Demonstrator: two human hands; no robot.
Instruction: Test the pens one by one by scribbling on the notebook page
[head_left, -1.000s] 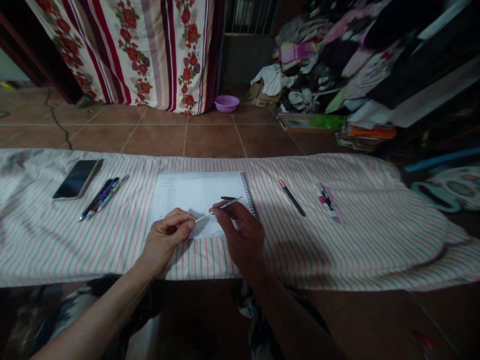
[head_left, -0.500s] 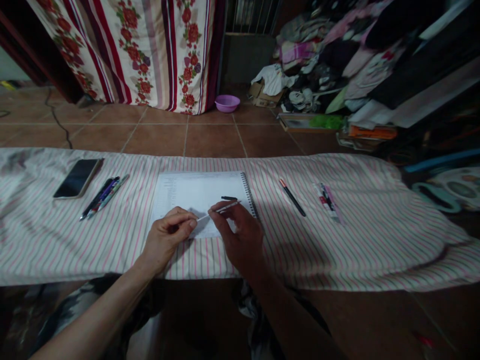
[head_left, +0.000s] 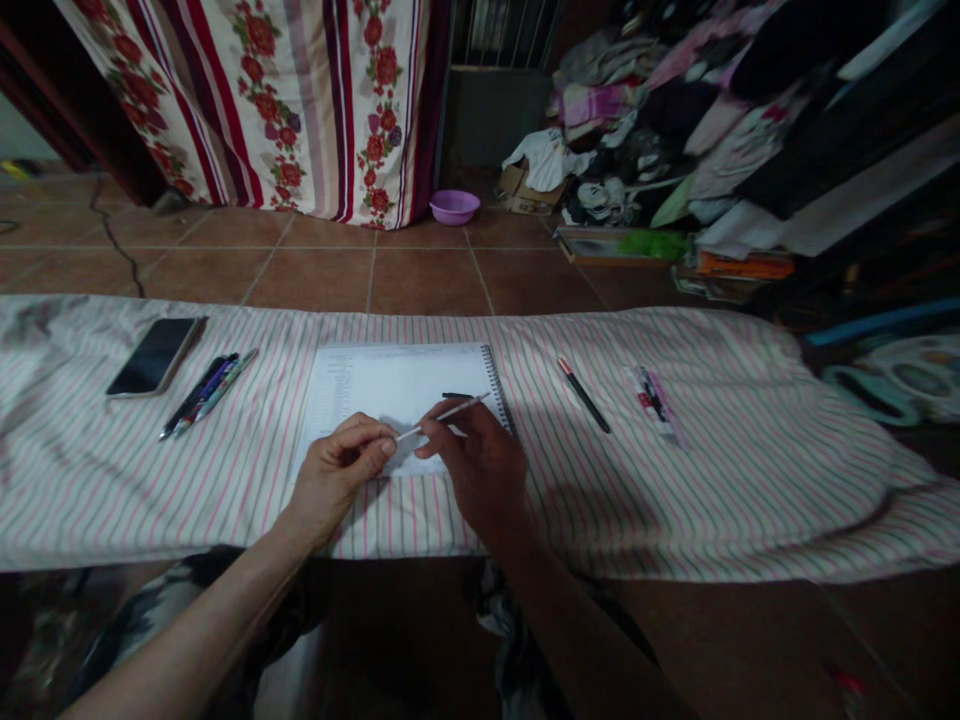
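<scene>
A thin, pale pen refill (head_left: 466, 405) slants over the notebook, its darker tip up to the right. My left hand (head_left: 346, 462) pinches its lower left end between thumb and fingertips. My right hand (head_left: 480, 462) is closed around its middle, the fingers partly hiding it. Beneath both hands lies an open spiral notebook (head_left: 405, 370), with printed lines on the page and its wire binding on the right. A small black pen cap (head_left: 457, 396) rests on the page just behind my right fingers.
Several pens (head_left: 210, 392) and a phone (head_left: 156, 357) lie to the left on the striped cloth (head_left: 720, 500). A black pen (head_left: 584, 394) and a clear packet of pens (head_left: 658, 405) lie to the right. Beyond are a purple basin (head_left: 454, 207) and piled clothes (head_left: 637, 130).
The refill's tip has shifted slightly up and to the right. My right fingers have changed position along it; my left hand has barely moved.
</scene>
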